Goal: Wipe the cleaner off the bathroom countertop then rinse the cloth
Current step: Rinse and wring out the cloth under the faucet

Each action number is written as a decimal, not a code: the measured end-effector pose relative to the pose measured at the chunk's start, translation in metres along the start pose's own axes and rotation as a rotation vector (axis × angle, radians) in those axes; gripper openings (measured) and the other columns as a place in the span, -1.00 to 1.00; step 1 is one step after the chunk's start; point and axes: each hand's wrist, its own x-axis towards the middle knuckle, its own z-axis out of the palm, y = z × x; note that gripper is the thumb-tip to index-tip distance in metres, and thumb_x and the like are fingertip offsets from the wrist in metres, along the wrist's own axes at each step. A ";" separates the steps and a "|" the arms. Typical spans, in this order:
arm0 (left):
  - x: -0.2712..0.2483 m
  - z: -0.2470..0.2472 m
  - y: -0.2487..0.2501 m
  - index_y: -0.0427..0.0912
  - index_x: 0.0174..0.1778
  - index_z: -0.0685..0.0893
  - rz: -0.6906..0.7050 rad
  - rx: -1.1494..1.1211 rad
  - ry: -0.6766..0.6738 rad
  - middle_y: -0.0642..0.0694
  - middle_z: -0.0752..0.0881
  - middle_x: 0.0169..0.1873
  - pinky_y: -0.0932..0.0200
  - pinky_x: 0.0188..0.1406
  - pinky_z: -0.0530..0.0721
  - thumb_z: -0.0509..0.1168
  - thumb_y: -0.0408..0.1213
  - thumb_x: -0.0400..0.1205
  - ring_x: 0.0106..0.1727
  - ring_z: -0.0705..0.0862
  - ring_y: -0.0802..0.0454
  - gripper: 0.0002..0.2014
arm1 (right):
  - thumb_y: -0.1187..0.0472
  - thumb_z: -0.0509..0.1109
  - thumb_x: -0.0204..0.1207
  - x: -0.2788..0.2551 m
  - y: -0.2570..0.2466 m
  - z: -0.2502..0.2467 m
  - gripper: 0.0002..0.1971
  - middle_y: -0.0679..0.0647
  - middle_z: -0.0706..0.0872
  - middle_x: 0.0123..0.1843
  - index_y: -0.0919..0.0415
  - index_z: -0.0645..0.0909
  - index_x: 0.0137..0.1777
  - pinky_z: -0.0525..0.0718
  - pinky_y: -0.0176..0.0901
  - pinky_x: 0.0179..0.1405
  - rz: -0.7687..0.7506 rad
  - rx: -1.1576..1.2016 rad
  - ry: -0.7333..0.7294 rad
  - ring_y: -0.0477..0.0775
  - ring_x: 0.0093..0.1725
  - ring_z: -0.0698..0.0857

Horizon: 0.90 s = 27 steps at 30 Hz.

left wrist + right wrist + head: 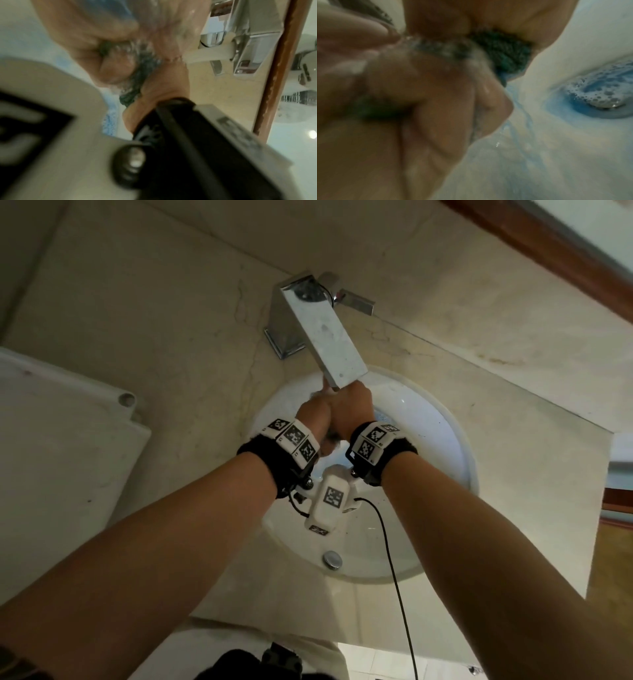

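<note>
The beige marble countertop (154, 320) runs across the room's wall side, veined and mottled, with a faint brownish stain toward its far right; a round white undermount sink (455, 453) is cut into its middle, reaching nearly to the near edge; a square chrome faucet (329, 337) stands at the sink's far rim, its flat spout reaching out over the basin, its lever handle (356, 301) turned to the right. A reddish wooden frame (548, 244) borders the far right corner of the counter; a white toilet tank lid (51, 440) sits beside the counter's left edge.

Both hands meet under the spout's tip, over the far half of the basin; the left hand (313, 414) and the right hand (352, 409) press together, fingers clenched around a dark green terry cloth (501, 54), wet and foamy, bunched between the palms; only a tuft of it shows from the head view. Blue-tinted water runs down the white basin wall; it pools with bubbles around the chrome drain stopper (606, 104). A round chrome overflow cap (332, 559) sits on the basin wall by the near edge; a black cable (394, 570) trails from the right wrist across the near rim.
</note>
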 end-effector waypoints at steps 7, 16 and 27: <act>0.003 -0.009 0.000 -0.02 -0.41 0.31 0.212 0.528 0.001 -0.07 0.47 -0.34 0.38 -0.52 0.45 0.02 -0.26 0.78 -0.44 0.45 0.11 -0.62 | 0.12 0.25 0.61 -0.003 0.010 -0.006 -0.67 0.16 0.65 -0.37 0.28 0.59 -0.33 0.60 -0.16 -0.31 0.159 0.214 -0.017 0.18 -0.25 0.64; 0.007 -0.040 0.005 -0.20 0.22 0.63 0.101 -0.057 -0.128 -0.19 0.74 0.01 0.02 -0.09 0.72 0.37 -0.40 0.63 0.04 0.72 -0.11 -0.75 | 0.53 0.31 0.55 -0.036 0.039 -0.037 -0.82 0.36 0.75 0.02 0.38 0.61 0.11 0.79 0.04 -0.03 0.139 0.711 -0.100 0.35 0.02 0.78; 0.011 -0.017 -0.008 -0.20 0.30 0.64 -0.057 -0.391 -0.278 -0.24 0.75 0.08 -0.14 0.29 0.63 0.03 0.17 0.74 0.13 0.72 -0.18 -0.46 | -0.08 0.24 0.65 -0.046 0.016 -0.004 -0.79 0.05 0.50 0.12 0.06 0.50 0.06 0.60 0.08 0.09 -0.256 -0.004 0.048 0.06 0.03 0.58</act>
